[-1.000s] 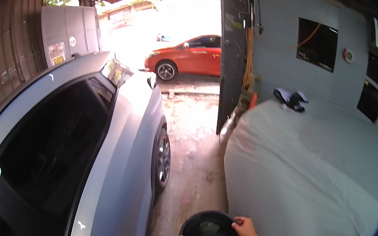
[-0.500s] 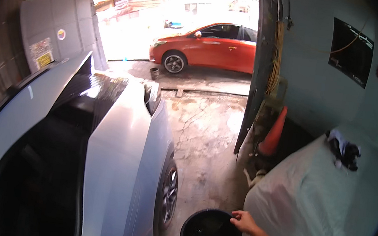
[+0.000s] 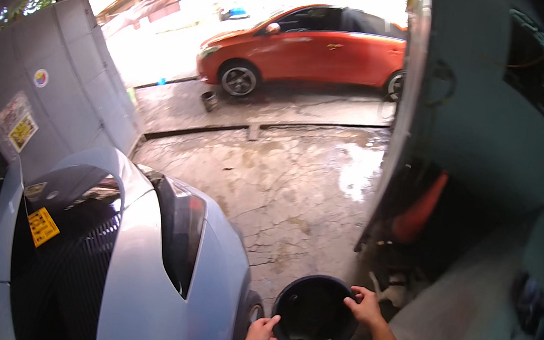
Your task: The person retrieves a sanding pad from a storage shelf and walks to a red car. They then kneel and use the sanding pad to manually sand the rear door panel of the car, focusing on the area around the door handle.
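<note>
Nearest us, our left hand [image 3: 261, 332] is closed on the left side of a black basin's rim, and our right hand [image 3: 365, 308] pinches the same rim at its upper right, so the black basin [image 3: 319, 285] is held from both sides. It hangs above the near end of the concrete floor [image 3: 279, 218], between a silver car [image 3: 220, 259] and a pale cover [image 3: 458, 315]; how full it is, we cannot tell. We judge the lifting done and the setting down not yet done; nothing shows us what else is left. Past its right side is a blurred pale animal [image 3: 396, 291], then an orange cone [image 3: 419, 212]. Beyond the floor's far edge stand a dark bucket [image 3: 209, 102] and, farther off, a red car [image 3: 333, 55].
</note>
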`<move>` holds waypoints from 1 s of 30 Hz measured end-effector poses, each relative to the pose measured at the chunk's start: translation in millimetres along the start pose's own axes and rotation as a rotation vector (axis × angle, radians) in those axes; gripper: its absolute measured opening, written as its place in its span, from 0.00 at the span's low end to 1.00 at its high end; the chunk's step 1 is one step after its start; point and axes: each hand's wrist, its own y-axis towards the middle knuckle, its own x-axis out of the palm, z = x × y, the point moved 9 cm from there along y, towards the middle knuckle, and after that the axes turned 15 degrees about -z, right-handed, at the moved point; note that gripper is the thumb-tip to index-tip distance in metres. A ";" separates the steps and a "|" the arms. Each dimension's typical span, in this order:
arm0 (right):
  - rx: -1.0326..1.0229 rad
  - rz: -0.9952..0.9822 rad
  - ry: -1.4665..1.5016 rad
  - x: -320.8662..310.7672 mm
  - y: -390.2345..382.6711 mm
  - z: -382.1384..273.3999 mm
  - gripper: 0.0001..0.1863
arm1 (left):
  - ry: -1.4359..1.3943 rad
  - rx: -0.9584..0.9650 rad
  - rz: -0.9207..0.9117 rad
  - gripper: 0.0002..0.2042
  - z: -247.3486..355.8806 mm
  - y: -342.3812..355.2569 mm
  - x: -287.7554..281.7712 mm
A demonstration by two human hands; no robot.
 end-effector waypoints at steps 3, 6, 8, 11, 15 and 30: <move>0.024 -0.055 -0.003 -8.7 99.2 -18.7 0.28 | -0.098 -0.079 -0.002 0.24 50.8 70.2 -14.3; 0.010 -0.043 -0.023 -21.4 193.0 -85.1 0.27 | -0.312 -0.084 0.013 0.21 105.6 115.0 -32.0; 0.016 -0.052 -0.045 -37.8 249.6 -129.3 0.28 | -0.372 -0.068 0.017 0.19 138.5 162.0 -38.7; 0.056 -0.096 -0.036 -53.1 349.3 -132.1 0.28 | -0.456 -0.075 0.012 0.18 197.8 227.0 -45.8; 0.108 -0.098 0.032 -74.1 477.3 -184.4 0.27 | -0.426 -0.061 0.020 0.18 283.9 329.2 -71.5; 0.156 0.084 0.193 -182.5 891.8 -305.5 0.27 | -0.144 0.045 -0.070 0.17 713.6 754.5 -154.6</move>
